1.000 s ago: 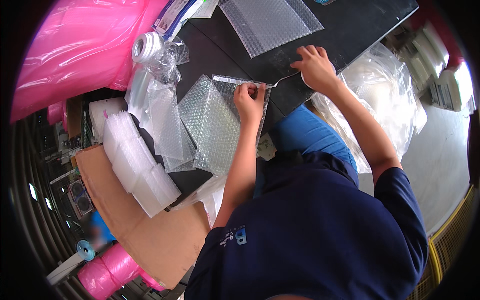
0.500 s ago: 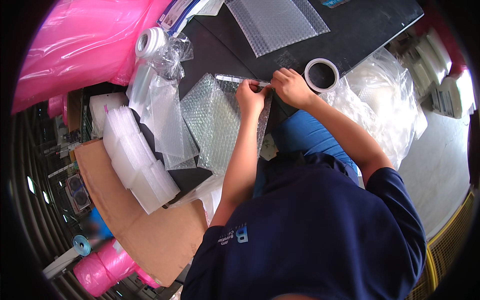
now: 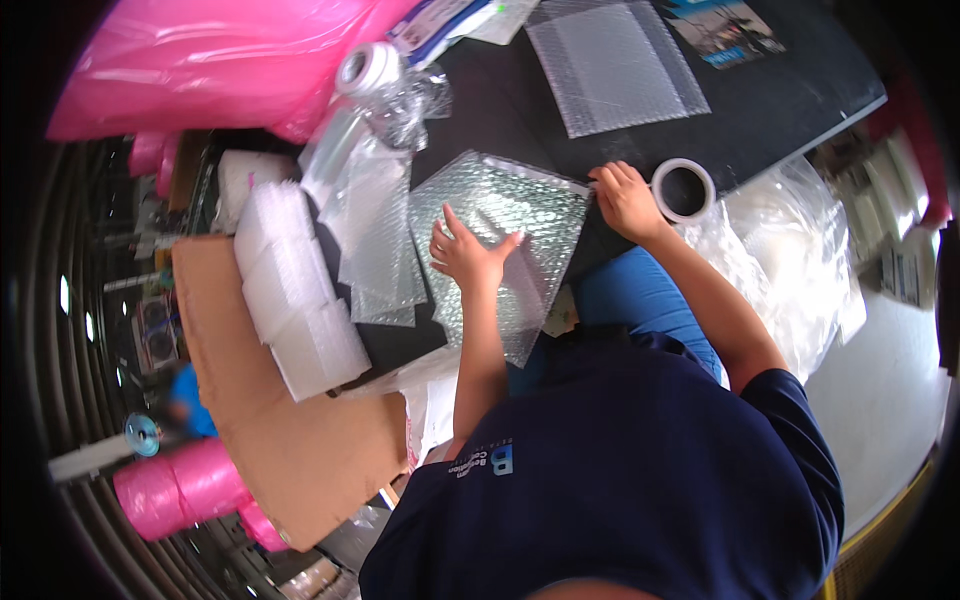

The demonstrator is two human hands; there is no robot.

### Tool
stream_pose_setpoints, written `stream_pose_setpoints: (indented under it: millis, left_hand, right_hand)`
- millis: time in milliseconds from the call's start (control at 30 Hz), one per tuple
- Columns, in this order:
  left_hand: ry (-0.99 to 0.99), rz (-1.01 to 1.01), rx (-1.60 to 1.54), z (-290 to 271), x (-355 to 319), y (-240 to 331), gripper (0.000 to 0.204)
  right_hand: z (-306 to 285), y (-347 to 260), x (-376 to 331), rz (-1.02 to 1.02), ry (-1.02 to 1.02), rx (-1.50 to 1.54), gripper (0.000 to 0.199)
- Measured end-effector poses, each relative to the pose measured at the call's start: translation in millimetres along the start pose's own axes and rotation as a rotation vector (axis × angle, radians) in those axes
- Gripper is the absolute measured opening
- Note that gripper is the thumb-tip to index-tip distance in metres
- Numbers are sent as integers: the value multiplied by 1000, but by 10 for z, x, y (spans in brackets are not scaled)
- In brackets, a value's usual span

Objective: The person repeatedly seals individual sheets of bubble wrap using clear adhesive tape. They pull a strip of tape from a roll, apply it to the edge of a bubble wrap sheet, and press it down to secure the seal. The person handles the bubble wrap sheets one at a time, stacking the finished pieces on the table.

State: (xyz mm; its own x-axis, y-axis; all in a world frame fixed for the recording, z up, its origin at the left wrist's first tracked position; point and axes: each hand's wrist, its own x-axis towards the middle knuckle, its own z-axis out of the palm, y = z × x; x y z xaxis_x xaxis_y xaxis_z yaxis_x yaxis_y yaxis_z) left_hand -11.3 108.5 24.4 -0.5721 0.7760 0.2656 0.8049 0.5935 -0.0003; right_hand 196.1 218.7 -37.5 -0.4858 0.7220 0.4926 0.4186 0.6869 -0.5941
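A clear bubble-wrap bag (image 3: 540,218) lies at the table's near edge, its near corner hanging toward my lap. My left hand (image 3: 470,258) is open above the bag's left part, fingers spread and holding nothing. At the bag's far right corner, my right hand (image 3: 628,205) is closed with fingertips pinched together. Whatever sits in that pinch is too small to make out. Just right of this hand lies a roll of tape (image 3: 683,190) on its side. More bubble-wrap bags (image 3: 375,235) lie left of the bag.
White foam sheets (image 3: 290,275) are stacked at the left edge of the black table (image 3: 520,100). Behind them are a clear film roll (image 3: 368,68) and pink wrap (image 3: 220,60). A flat bubble-wrap bag (image 3: 615,65) lies far off. Brown cardboard (image 3: 290,420) juts at lower left; clear plastic (image 3: 785,250) bulges right.
My left hand has let go of the bag's far edge and moved nearer and left, its fingers opening. My right hand stays at the corner. The view has shifted.
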Motion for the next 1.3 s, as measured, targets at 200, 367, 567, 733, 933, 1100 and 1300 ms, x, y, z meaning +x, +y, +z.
stream_pose_setpoints:
  millis: [200, 367, 567, 733, 933, 1100, 1300]
  left_hand:
    - [-94, 72, -538, 21, -63, -378, 75]
    - [-287, -57, -631, -656, 600, -1142, 32]
    - [241, -31, 220, -762, 1242, -1561, 40]
    - [-270, -29, -205, -59, 404, -338, 68]
    - [-365, 303, -330, 291, -486, 129, 63]
    - [-141, 466, -685, 172, -463, 185, 32]
    - [-1364, -669, -1733, 131, 50, 686, 21]
  right_hand:
    - [-22, -51, -9, -77, -80, -96, 20]
    - [-34, -30, 11, -35, -4, 72, 16]
    - [-60, -68, 12, -40, -6, 164, 17]
    - [-37, 8, 3, -8, -4, 145, 18]
    - [-111, -12, 66, 372, 124, 563, 18]
    - [-165, 17, 109, 417, 193, 662, 22]
    - [-224, -366, -20, 69, 55, 330, 37]
